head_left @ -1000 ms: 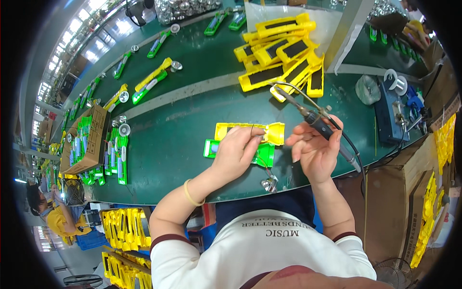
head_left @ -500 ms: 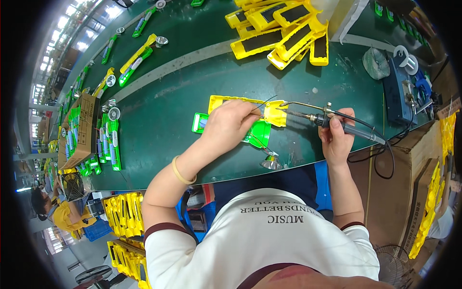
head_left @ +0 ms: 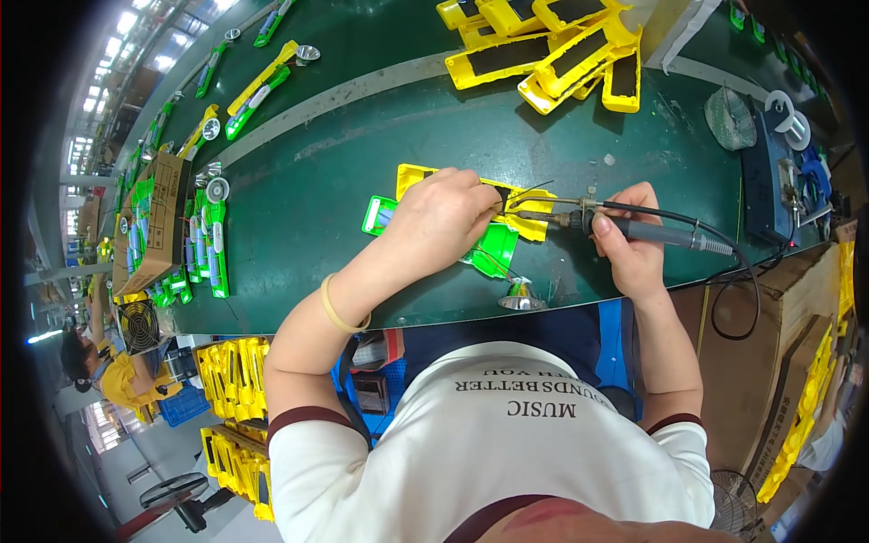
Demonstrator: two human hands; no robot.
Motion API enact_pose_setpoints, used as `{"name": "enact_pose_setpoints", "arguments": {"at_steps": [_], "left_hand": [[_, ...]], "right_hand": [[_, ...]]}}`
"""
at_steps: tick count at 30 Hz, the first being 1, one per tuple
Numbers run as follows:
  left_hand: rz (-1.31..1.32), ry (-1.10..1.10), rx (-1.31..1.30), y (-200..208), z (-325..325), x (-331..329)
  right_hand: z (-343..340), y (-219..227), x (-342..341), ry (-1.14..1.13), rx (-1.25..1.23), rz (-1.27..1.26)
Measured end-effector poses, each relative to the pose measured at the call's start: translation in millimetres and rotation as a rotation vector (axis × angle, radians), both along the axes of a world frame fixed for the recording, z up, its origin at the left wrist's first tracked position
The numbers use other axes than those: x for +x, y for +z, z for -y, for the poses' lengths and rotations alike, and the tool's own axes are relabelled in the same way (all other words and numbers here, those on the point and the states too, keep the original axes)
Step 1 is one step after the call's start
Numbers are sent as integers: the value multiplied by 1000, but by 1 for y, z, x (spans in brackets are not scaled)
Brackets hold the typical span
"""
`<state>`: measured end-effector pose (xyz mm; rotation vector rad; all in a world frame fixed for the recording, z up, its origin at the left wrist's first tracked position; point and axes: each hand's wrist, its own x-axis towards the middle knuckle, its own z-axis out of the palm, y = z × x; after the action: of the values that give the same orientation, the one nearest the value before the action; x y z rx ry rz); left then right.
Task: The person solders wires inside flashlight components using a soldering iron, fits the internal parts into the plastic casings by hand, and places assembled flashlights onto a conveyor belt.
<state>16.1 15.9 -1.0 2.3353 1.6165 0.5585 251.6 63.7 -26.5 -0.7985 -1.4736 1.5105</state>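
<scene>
My right hand [head_left: 632,249] grips a soldering iron [head_left: 647,232] by its dark handle, a thin metal feed tube fixed alongside it. Its tip points left, onto or just over the end of a yellow plastic housing [head_left: 535,226]. My left hand [head_left: 445,217] lies across the housing, fingers closed in a pinch on a thin dark wire [head_left: 529,193]; the exact grip is partly hidden. Under that hand and nearer me sits a green housing [head_left: 495,250]. Thin wires run from it to a shiny reflector cup [head_left: 521,296] at the table's near edge.
Yellow housings with black strips [head_left: 570,59] are piled at the far side. A blue soldering station [head_left: 768,185] and a solder wire spool [head_left: 787,119] stand at the right. On the left are a cardboard box [head_left: 157,213] and several green lamp bodies [head_left: 217,244].
The soldering iron and my right hand have come slightly nearer my left fingers, the tip now further left over the yellow housing. The whole view has shifted a little.
</scene>
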Motion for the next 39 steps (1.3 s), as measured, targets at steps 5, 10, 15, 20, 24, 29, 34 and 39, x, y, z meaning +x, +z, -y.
{"name": "enact_pose_setpoints", "arguments": {"at_steps": [5, 10, 15, 20, 24, 29, 34, 39], "left_hand": [[-32, -2, -19, 1, -1, 1], [-28, -11, -19, 4, -5, 4], [0, -38, -26, 4, -11, -1], [21, -2, 30, -3, 2, -12], [25, -37, 43, -22, -9, -2], [12, -10, 84, -11, 2, -1], [4, 10, 102, -13, 5, 0], [-7, 8, 95, -14, 6, 5]], "right_hand": [[-12, -3, 1, 54, 17, 76], [-13, -2, -2, 80, 58, 149], [-13, -4, 0, 20, 26, 71], [-11, -7, -5, -68, 31, -140], [-12, -21, 14, -161, 7, -115], [5, 1, -35, -99, -73, -88], [3, 0, -44, -87, -40, -112], [0, -7, -31, -32, -96, -139]]}}
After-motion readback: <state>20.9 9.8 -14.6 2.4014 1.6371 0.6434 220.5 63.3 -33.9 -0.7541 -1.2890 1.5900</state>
